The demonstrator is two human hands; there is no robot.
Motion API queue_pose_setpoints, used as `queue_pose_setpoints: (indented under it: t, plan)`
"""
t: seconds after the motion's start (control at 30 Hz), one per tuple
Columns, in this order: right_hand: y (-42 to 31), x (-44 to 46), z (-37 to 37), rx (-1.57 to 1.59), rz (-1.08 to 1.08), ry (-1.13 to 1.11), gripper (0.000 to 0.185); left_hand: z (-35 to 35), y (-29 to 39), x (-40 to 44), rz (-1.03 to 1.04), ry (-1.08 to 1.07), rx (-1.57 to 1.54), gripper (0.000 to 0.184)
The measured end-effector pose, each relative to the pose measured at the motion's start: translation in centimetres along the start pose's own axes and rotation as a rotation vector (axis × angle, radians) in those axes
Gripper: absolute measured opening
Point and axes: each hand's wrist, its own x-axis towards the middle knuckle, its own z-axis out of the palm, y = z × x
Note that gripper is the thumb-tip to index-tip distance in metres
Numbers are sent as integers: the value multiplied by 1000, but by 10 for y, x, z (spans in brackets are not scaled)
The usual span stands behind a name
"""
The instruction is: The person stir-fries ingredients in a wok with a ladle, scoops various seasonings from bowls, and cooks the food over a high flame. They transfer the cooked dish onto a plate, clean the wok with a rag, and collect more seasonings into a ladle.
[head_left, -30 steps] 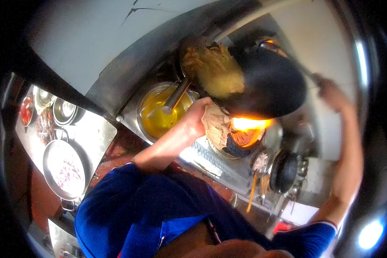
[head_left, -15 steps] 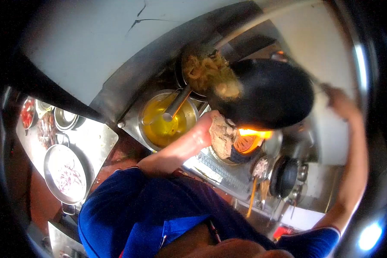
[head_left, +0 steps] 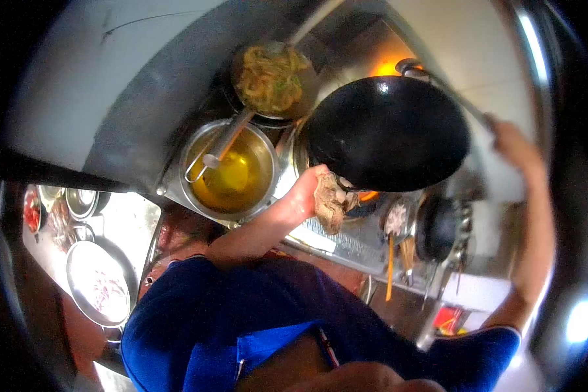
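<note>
My left hand (head_left: 310, 189) is closed around a folded beige cloth (head_left: 332, 206), gripping through it the near edge of a large black wok (head_left: 389, 134). The wok is raised and tilted over the burner, and its dark inside shows no food. Out to the right, my right hand (head_left: 513, 145) grips the long handle of a ladle (head_left: 410, 67), whose bowl is at the wok's far rim. Left of the wok, cooked brownish-green food (head_left: 271, 78) lies in a round strainer over a dark pot. Part of my left fingers is hidden by the cloth.
A steel basin (head_left: 188, 186) of yellow oil stands before the strainer, with the strainer's handle across it. Burner flame (head_left: 387, 66) shows behind the wok. A second black pan (head_left: 436, 228) sits at right. A white pan (head_left: 98, 284) holds sliced pieces on the left table.
Food that was falling from the tipped wok now lies in the strainer. The wok has tilted back a little, and the large flame near the cloth has shrunk.
</note>
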Motion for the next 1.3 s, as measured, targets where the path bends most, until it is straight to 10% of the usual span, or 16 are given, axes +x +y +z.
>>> queue_pose_setpoints:
  t: [0.1, 0.27, 0.47, 0.73, 1.1, 1.3]
  plan:
    - [34, -37, 88, 296, 64, 7, 60, -12, -31, 5, -27, 145, 82, 49]
    - [64, -83, 323, 864, 164, -5, 64, -35, -100, 26, 183, 409, 347, 15]
    - [-20, -134, 493, 1503, 405, 213, 59, -49, -165, 43, 258, 507, 646, 14]
    - [-36, -177, 498, 2237, 384, 354, 44, -57, -215, 60, 475, 513, 571, 17]
    - [-7, -192, 533, 2261, 493, 277, 47, -56, -208, 114, 557, 575, 636, 18]
    - [-35, -205, 506, 2467, 122, 75, 59, -109, -180, 163, 461, 490, 596, 23]
